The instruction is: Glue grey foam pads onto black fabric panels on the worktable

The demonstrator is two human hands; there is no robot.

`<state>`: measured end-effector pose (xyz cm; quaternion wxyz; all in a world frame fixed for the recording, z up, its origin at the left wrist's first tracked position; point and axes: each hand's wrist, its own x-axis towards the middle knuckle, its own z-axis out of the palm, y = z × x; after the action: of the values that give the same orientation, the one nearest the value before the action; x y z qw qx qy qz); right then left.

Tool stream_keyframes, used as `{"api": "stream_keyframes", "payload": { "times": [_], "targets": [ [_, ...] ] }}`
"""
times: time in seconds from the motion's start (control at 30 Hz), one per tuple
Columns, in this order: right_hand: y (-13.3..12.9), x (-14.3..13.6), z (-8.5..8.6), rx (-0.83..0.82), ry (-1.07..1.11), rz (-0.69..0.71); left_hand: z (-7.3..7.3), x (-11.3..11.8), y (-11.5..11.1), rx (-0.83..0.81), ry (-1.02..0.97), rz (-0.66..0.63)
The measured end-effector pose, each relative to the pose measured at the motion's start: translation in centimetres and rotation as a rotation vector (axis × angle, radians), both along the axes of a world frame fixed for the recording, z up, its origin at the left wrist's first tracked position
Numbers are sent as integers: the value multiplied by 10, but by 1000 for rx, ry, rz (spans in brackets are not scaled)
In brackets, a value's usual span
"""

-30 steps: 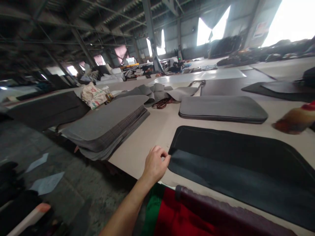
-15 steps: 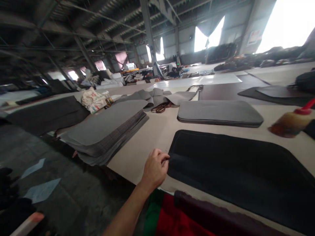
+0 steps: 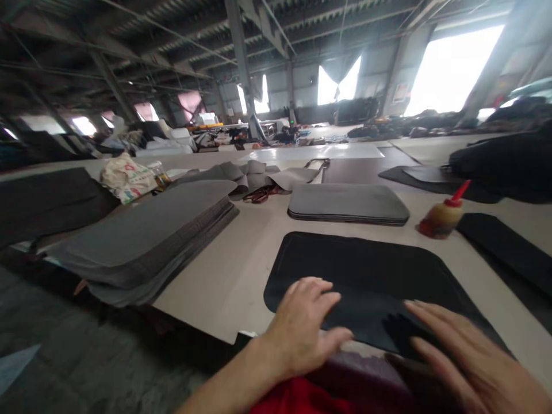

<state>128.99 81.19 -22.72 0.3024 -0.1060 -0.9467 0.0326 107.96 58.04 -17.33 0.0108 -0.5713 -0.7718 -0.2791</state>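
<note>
A black rounded sheet (image 3: 366,264) lies flat on the pale table in front of me. My left hand (image 3: 304,322) is over its near left part, fingers spread and holding nothing. Above the near right part is my right hand (image 3: 470,351), fingers stretched out, with its shadow on the sheet. Whether either hand presses on the sheet I cannot tell. Just behind the sheet sits a low stack of grey rounded pieces (image 3: 347,201). A glue bottle (image 3: 440,215) with a red nozzle stands to the right of that stack.
At the left, a thick stack of grey sheets (image 3: 142,224) reaches the table edge. Grey scraps (image 3: 245,175) and a printed cloth bag (image 3: 127,178) lie behind it. A dark strip (image 3: 513,247) and a black bundle (image 3: 509,161) are on the right.
My left hand has left the sheet's left edge and opened over its near side. My right hand has come into view. The view has turned right.
</note>
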Motion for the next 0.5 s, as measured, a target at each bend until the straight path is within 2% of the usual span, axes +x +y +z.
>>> {"api": "stream_keyframes", "payload": {
  "times": [0.03,0.1,0.2,0.33,0.43,0.5],
  "targets": [
    [-11,-11,-3,97,-43,90,-3,12,11,-48,-10,-94],
    [-30,-31,-9,256,-63,169,-13,29,27,-137,-31,-188],
    [-45,-45,-13,387,-80,174,-27,36,35,-226,-18,-175],
    [-42,-30,-7,412,-151,150,-28,25,19,-328,36,-87],
    [-29,-9,-3,417,-190,86,-24,9,-4,-462,82,14],
    [-18,7,-4,421,-203,-3,-28,-4,-23,-494,146,84]
  ]
}}
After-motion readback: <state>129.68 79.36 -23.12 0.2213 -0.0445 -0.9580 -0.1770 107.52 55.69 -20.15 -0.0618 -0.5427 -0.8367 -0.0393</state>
